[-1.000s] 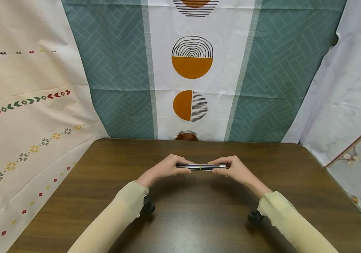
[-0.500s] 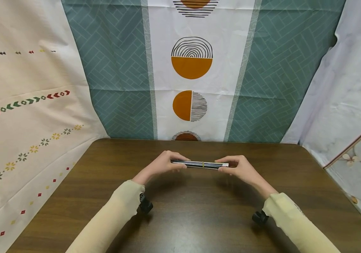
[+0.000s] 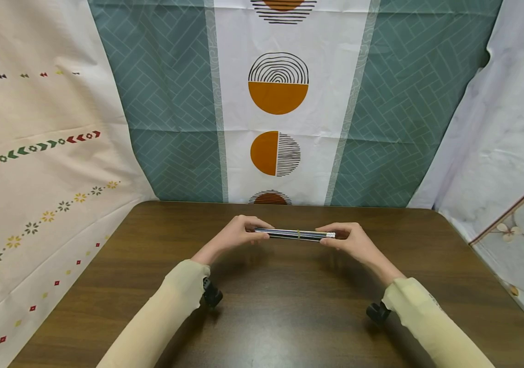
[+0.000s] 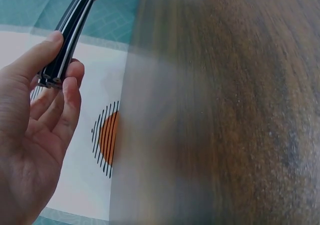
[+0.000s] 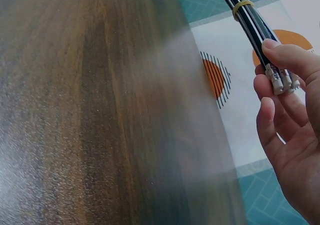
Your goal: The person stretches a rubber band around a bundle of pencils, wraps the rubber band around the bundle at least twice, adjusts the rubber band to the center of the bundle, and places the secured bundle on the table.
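Note:
A bundle of dark, white-striped pencils is held level above the table between both hands. A yellowish rubber band circles the bundle near its middle. My left hand pinches the left end between thumb and fingers; in the left wrist view the flat pencil ends show beside the thumb. At the other end my right hand pinches the bundle near the white erasers and their silvery ferrules. Both thumbs lie along the near side of the bundle.
Beneath the hands lies a brown wooden table with rounded far corners. A patterned teal and white cloth hangs behind its far edge. Cream cloth hangs at the left, pale marbled cloth at the right.
Both hands have carried the pencil bundle slightly away and up in the head view, shifting it a little to the right. The hands stand somewhat farther apart, showing more of the bundle between them.

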Demonstrator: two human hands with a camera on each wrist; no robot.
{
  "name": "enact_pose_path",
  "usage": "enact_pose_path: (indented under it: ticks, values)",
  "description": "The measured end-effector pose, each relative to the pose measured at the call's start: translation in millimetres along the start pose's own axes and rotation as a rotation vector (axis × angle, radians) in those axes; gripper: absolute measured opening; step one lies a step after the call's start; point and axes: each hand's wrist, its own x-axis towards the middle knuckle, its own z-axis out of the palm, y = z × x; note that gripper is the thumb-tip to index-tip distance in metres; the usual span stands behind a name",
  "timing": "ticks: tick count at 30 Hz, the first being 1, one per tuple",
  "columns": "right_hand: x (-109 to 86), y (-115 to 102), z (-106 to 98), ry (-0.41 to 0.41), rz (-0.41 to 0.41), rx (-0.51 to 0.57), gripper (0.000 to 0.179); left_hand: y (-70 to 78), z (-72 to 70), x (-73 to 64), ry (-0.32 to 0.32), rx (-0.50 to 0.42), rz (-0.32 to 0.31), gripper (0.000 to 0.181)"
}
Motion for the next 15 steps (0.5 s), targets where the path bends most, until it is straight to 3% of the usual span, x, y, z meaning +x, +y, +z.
enact_pose_path:
  ticks: [15]
  values:
    - [9.5, 4.9, -5.6, 0.031, 0.009, -0.003, 0.034, -4.1, -2.5, 11.6, 0.024, -0.021, -0.063, 0.022]
